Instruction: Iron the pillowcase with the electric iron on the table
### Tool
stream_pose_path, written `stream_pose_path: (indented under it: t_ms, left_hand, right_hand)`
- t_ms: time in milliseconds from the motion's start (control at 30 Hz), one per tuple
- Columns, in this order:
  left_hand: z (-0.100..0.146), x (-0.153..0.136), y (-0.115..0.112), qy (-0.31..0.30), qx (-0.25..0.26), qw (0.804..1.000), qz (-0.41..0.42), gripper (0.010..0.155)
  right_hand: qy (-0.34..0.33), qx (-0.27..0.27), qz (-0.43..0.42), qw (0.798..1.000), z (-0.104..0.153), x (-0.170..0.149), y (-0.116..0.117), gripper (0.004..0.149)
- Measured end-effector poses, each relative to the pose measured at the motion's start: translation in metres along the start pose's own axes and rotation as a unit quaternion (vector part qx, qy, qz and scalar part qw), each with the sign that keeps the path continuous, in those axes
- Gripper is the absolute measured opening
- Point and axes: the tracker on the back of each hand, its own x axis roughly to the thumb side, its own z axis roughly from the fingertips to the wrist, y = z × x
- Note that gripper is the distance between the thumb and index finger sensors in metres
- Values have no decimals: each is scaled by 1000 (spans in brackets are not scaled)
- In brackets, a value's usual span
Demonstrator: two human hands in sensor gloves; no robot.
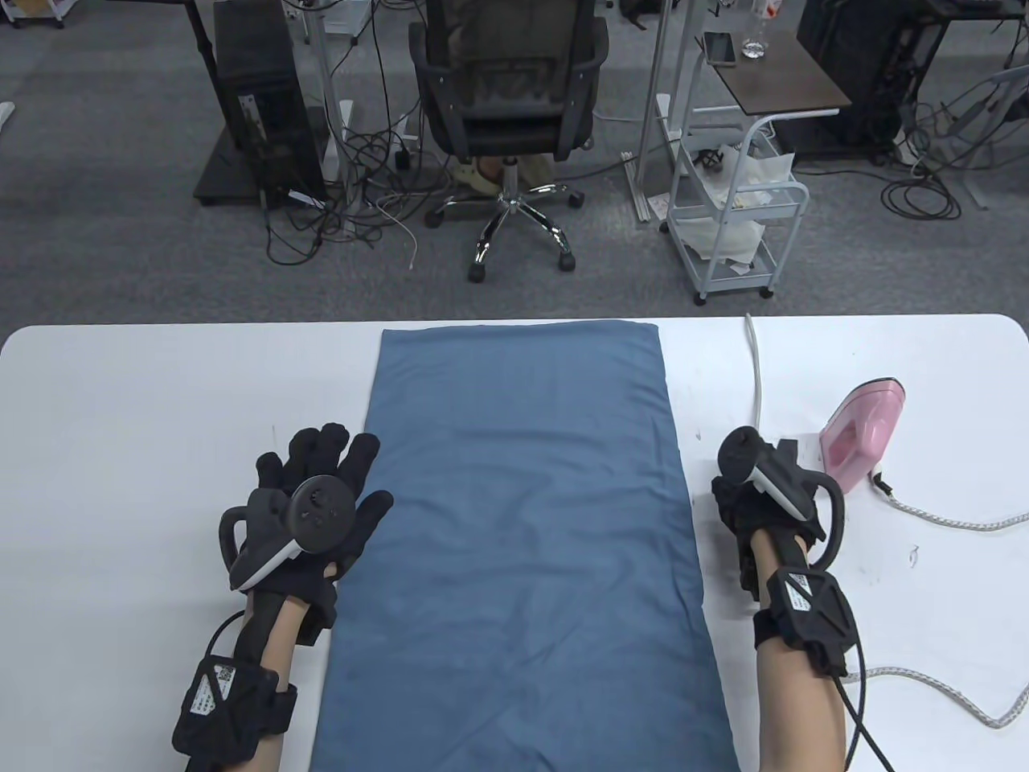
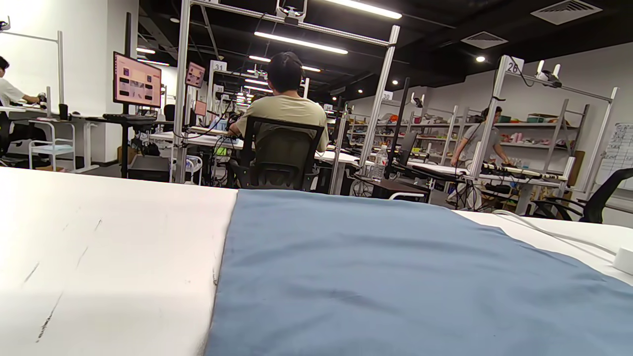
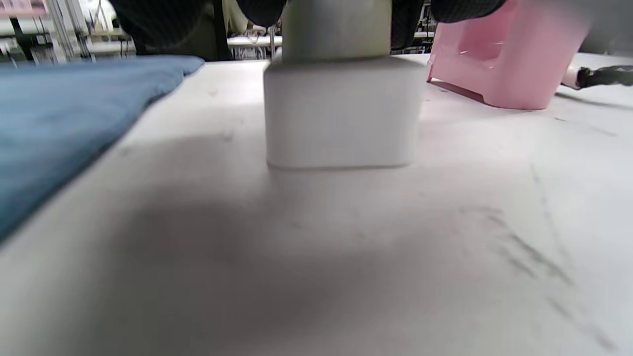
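While left hand (image 1: 317, 503), fingers spread, flattens pillowcase (image 1: 522, 515), right-hand (image 1: 764, 498) finger state is unclear; iron (image 1: 862, 430) cord (image 1: 949, 519) may snag.

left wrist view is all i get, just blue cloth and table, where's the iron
Observer: The pink iron sits on the table, right of the pillowcase and not on it.
Operator: is the right hand on it
Observer: No, it is beside the iron, fingers over a white block. Whether they grip the block is unclear.
Operator: and the left hand
Observer: It lies flat, fingers spread, at the pillowcase's left edge.
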Motion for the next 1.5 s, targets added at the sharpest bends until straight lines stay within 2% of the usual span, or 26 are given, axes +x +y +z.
stream_pose_path:
  t_ms: [133, 233, 333, 433, 567, 900, 1067, 1133, 1267, 1433, 1500]
  left_hand:
    - [-1, -1, -1, 2, -1, 1000, 1, 73]
    - [-2, 0, -4, 3, -7, 1000, -3, 73]
    - [-3, 1, -7, 4, -12, 1000, -8, 72]
    - [-3, 0, -8, 5, -15, 1000, -12, 72]
    - [-2, -3, -9, 11, -18, 1000, -16, 72]
    - [-4, -11, -12, 21, -25, 999, -17, 72]
    - [-4, -15, -12, 25, -24, 999, -11, 72]
    - [-3, -15, -11, 26, -24, 999, -12, 72]
    - [-3, -16, -11, 26, -24, 999, -8, 72]
    - [-2, -15, -10, 22, -21, 1000, -2, 72]
    - [-3, -14, -11, 19, -23, 1000, 0, 72]
  right_hand:
    - [-6, -90, -48, 995, 19, -23, -35, 70]
    - [20, -172, -113, 978, 32, -52, -60, 69]
    - [52, -210, -182, 959, 36, -83, -68, 69]
    - [100, -211, -235, 944, 32, -109, -59, 72]
    - [162, -195, -275, 927, 23, -129, -40, 79]
    - [216, -152, -309, 914, -7, -137, -13, 82]
    - [235, -135, -330, 904, -17, -134, -5, 76]
    - [248, -142, -345, 894, -18, -136, -2, 68]
    - [250, -158, -353, 888, -16, -140, -1, 53]
    - [188, -209, -369, 886, -9, -140, -8, 46]
    - [179, -235, -375, 879, -2, -137, -14, 45]
